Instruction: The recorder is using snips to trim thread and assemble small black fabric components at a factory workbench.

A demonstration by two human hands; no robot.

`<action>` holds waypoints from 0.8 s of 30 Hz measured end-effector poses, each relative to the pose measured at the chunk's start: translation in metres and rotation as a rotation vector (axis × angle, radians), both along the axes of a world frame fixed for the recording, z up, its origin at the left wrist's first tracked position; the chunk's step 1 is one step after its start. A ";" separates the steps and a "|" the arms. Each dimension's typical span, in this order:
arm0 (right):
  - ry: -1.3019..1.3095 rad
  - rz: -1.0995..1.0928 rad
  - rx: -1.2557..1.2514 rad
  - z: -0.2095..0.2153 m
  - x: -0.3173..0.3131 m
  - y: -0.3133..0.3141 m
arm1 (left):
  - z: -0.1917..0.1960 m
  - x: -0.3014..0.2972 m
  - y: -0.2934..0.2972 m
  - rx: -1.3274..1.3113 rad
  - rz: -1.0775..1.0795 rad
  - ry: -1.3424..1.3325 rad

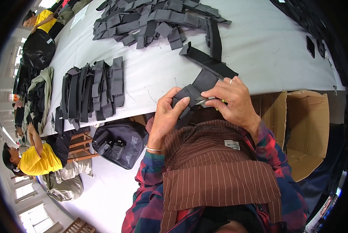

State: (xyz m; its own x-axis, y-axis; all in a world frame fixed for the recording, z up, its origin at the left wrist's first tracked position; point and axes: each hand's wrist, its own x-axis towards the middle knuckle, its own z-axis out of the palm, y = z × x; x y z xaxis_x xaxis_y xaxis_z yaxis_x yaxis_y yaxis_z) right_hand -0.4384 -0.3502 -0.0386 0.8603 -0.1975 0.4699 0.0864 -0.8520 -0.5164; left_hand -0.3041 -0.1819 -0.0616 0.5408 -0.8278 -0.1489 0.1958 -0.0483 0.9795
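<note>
Left hand [167, 112] pinches the folded dark strap [203, 83] at the table [259, 46] edge, right hand [232, 101] closed on small snips [205, 101] beside the thumb; a slip could nick fingers or fabric.

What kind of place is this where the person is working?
Probably a sewing or bag-making workshop. A long white work table carries stacks of cut dark grey fabric pieces, the hands snip one such piece, and other workers in yellow shirts sit nearby.
</note>
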 end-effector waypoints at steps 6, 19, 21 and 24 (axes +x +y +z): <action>-0.027 -0.016 -0.017 0.000 0.000 0.003 | 0.000 0.001 0.001 0.006 -0.020 0.002; -0.159 -0.089 -0.002 0.001 0.011 0.011 | 0.001 0.000 0.000 0.024 -0.003 -0.031; -0.155 -0.126 -0.087 0.001 0.013 0.012 | 0.003 0.000 -0.002 0.020 -0.024 -0.056; -0.148 -0.149 -0.136 0.000 0.014 0.013 | 0.005 -0.001 -0.002 0.005 -0.028 -0.043</action>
State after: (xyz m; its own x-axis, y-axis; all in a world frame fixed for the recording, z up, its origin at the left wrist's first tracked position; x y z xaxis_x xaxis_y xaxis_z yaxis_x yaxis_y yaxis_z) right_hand -0.4241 -0.3376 -0.0383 0.7462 -0.2429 0.6198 0.0214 -0.9218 -0.3870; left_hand -0.3049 -0.1836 -0.0570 0.5232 -0.8422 -0.1301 0.1517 -0.0582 0.9867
